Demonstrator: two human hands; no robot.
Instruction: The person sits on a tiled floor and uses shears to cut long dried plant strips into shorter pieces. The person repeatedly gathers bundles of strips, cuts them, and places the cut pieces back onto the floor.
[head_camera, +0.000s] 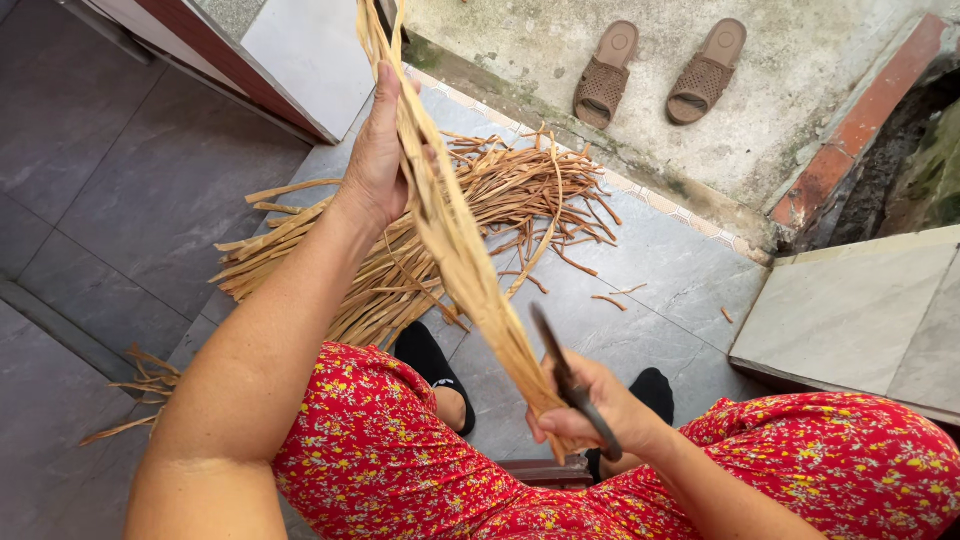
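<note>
Midway, by the look: left hand (375, 160) grips the strip bundle (450, 230) up high, right hand (590, 415) pinches its lower end together with a dark knife (572, 390). Beyond the left hand lies a big pile (480, 210) of strips; few strips (140, 385) sit apart behind the left arm, so I judge much is left.

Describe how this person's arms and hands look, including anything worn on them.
Both forearms are bare: no sleeves reach them, and no watch, bracelet, rings or gloves show. The left hand and right hand are ungloved. The only clothing nearby is a red garment with small floral print.
</note>
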